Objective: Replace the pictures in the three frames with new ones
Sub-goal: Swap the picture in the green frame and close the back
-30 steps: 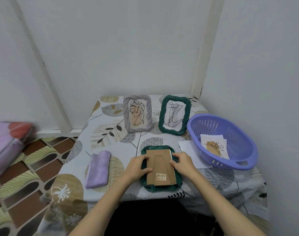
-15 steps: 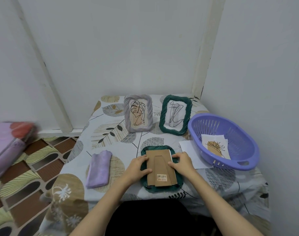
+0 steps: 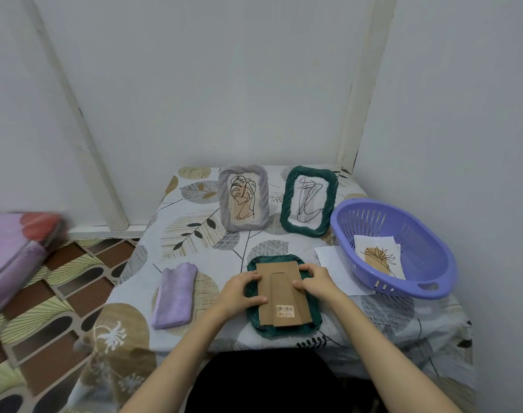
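Observation:
A dark green frame [image 3: 284, 330] lies face down at the table's front, its brown cardboard back [image 3: 279, 290] with a stand flap and a barcode sticker facing up. My left hand [image 3: 239, 290] holds the frame's left edge, fingertips on the cardboard. My right hand [image 3: 316, 283] holds the right edge, fingers curled onto the back. A grey frame [image 3: 243, 201] and a second green frame [image 3: 309, 199] stand at the back, each with a line drawing. New pictures [image 3: 379, 259] lie in the purple basket [image 3: 433, 272].
A folded lilac cloth [image 3: 173, 295] lies left of the face-down frame. A white sheet [image 3: 337, 268] sticks out from under the basket. Walls close the table at the back and right. Patterned floor and a pink bundle [image 3: 13, 248] are to the left.
Both hands stay on the face-down frame. The fingers have shifted slightly along the edges of the cardboard back. The frame has not moved.

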A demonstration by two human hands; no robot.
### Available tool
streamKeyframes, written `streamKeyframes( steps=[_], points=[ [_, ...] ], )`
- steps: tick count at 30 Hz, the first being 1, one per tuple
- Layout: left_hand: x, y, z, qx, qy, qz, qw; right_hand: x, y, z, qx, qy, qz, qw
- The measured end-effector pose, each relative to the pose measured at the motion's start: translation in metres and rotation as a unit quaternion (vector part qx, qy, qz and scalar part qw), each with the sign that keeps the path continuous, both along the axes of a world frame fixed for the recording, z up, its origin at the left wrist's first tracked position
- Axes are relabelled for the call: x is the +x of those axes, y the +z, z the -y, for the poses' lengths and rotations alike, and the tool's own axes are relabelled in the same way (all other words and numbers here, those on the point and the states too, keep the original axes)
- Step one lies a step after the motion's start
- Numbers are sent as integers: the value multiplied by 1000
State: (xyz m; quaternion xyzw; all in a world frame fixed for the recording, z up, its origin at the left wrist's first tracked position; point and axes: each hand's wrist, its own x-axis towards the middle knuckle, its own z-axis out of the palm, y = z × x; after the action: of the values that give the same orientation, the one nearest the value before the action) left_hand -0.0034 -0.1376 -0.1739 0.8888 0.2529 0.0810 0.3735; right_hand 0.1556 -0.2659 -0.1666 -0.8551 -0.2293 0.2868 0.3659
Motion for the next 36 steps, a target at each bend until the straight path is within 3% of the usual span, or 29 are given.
streamKeyframes(
  steps=[8, 25, 30, 36],
  points=[
    [-1, -3, -2, -3, -2, -2, 1000, 6, -4, -10, 13, -57, -53, 997],
    [6, 2, -17, 126, -76, -138, 979, 9, -4, -3, -83, 44, 95, 991],
    [10, -4, -20, 152, -37, -71, 985, 19, -5, -3, -83, 71, 127, 986],
    [21, -4, -19, 126, 55, 46, 989, 16, -2, -10, -40, 16, 177, 983]
  ],
)
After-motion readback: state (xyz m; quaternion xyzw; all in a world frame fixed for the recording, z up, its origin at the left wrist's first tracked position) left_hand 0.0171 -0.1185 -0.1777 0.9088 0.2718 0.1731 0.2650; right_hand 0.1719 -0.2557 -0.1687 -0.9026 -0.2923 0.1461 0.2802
